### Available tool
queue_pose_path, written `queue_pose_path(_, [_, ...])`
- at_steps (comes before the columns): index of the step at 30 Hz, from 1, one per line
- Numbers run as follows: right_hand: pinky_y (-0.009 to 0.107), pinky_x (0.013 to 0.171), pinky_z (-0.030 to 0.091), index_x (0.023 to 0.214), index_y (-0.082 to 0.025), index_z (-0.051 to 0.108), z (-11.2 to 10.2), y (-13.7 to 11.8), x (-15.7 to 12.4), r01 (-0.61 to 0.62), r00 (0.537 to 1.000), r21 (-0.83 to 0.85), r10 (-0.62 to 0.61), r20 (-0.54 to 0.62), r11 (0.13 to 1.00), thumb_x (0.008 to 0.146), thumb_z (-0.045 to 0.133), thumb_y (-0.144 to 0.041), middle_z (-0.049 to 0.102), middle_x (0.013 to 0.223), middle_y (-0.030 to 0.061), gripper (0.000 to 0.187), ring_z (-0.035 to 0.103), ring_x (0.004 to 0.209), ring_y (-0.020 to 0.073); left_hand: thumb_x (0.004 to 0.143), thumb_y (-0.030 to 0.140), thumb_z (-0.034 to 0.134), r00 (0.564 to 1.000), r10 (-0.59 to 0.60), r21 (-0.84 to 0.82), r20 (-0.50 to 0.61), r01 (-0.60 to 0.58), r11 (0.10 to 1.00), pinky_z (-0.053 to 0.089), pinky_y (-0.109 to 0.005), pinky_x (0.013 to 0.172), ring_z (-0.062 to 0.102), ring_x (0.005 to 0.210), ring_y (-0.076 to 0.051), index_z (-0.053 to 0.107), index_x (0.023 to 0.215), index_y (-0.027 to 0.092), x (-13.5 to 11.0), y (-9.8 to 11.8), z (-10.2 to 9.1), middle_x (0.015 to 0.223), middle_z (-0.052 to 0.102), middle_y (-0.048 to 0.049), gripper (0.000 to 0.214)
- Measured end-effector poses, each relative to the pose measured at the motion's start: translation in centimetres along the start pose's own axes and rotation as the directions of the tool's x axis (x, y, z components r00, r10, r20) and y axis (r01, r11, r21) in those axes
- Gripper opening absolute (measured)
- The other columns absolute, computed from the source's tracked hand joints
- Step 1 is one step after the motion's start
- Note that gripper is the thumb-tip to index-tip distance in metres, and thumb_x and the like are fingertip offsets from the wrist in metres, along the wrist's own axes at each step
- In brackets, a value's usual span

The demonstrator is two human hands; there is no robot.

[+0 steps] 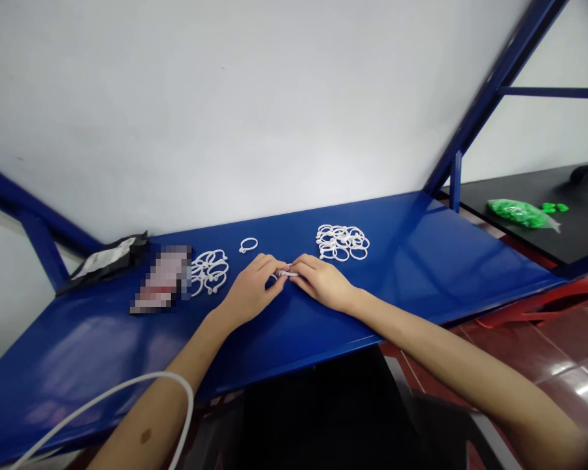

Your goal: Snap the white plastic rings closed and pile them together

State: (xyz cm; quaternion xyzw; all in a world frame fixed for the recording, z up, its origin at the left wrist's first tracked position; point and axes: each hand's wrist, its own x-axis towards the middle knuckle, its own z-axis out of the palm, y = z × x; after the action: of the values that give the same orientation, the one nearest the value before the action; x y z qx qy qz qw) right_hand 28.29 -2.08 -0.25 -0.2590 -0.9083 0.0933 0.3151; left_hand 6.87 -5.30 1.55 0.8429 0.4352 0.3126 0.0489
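Both hands meet over the middle of the blue table. My left hand pinches one side of a white plastic ring, and my right hand pinches its other side; the fingers cover much of it. Just behind my left hand lies a single white ring with a small knob. A loose group of similar white rings is spread left of my left hand. Beyond my right hand sits another cluster of white rings, overlapping one another.
At the table's left end lie a black plastic package and a blurred-out flat item. A white cable loops over my left forearm. Blue metal posts frame the table. On a black table to the right rests a bag of green pieces.
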Motion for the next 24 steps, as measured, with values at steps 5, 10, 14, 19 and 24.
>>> queue_pose_path(5, [0.031,0.079,0.054,0.107,-0.018,0.066,-0.4,0.4,0.2,-0.068,0.992,0.207,0.088,-0.091,0.976,0.104,0.049,-0.028,0.069,0.093,0.0058,0.02,0.066,0.084,0.0173,0.094,0.028,0.061,0.996,-0.072,-0.111,-0.05,0.066,0.992,0.054,-0.032,0.082,0.064,0.087,-0.017,0.065,0.112,0.023,0.3,0.3,-0.1,0.093,0.068,-0.0011,0.018])
queue_pose_path(10, [0.027,0.073,0.053,0.106,-0.018,0.07,-0.7,0.3,0.3,-0.115,0.985,0.347,0.152,-0.081,0.931,0.103,0.052,-0.027,0.067,0.082,0.0026,0.02,0.066,0.072,0.0138,0.092,0.025,0.062,0.971,-0.226,-0.202,-0.08,0.206,0.958,0.054,-0.027,0.069,0.063,0.073,-0.013,0.067,0.099,0.022,0.5,0.4,0.3,0.089,0.069,0.0,0.009])
queue_pose_path(14, [0.024,0.065,0.053,0.103,-0.017,0.07,-0.6,0.3,0.3,-0.181,0.98,0.45,0.2,0.005,0.875,0.103,0.051,-0.031,0.068,0.084,0.0024,0.024,0.065,0.064,0.0108,0.094,0.024,0.06,0.978,-0.19,-0.154,-0.082,0.176,0.972,0.053,-0.025,0.067,0.063,0.072,-0.013,0.066,0.093,0.021,0.4,0.2,0.7,0.088,0.069,-0.0001,0.007])
queue_pose_path(19, [0.025,0.07,0.051,0.099,-0.016,0.071,-0.8,0.0,0.2,-0.162,0.986,0.391,0.168,0.018,0.906,0.104,0.05,-0.031,0.069,0.082,0.0023,0.027,0.064,0.067,0.0114,0.097,0.022,0.056,0.989,-0.004,-0.022,-0.149,0.0,1.0,0.052,-0.03,0.078,0.063,0.081,-0.016,0.064,0.093,0.02,-0.1,0.1,1.0,0.088,0.069,-0.0015,0.009])
queue_pose_path(24, [0.025,0.072,0.049,0.1,-0.017,0.072,-1.1,-0.6,0.0,-0.097,0.994,0.327,0.109,-0.02,0.94,0.104,0.05,-0.032,0.071,0.086,0.0039,0.027,0.064,0.073,0.0134,0.099,0.016,0.052,0.962,0.156,0.059,-0.222,-0.146,0.988,0.051,-0.032,0.079,0.06,0.085,-0.017,0.063,0.096,0.02,-0.4,0.2,1.1,0.089,0.068,-0.0028,0.012])
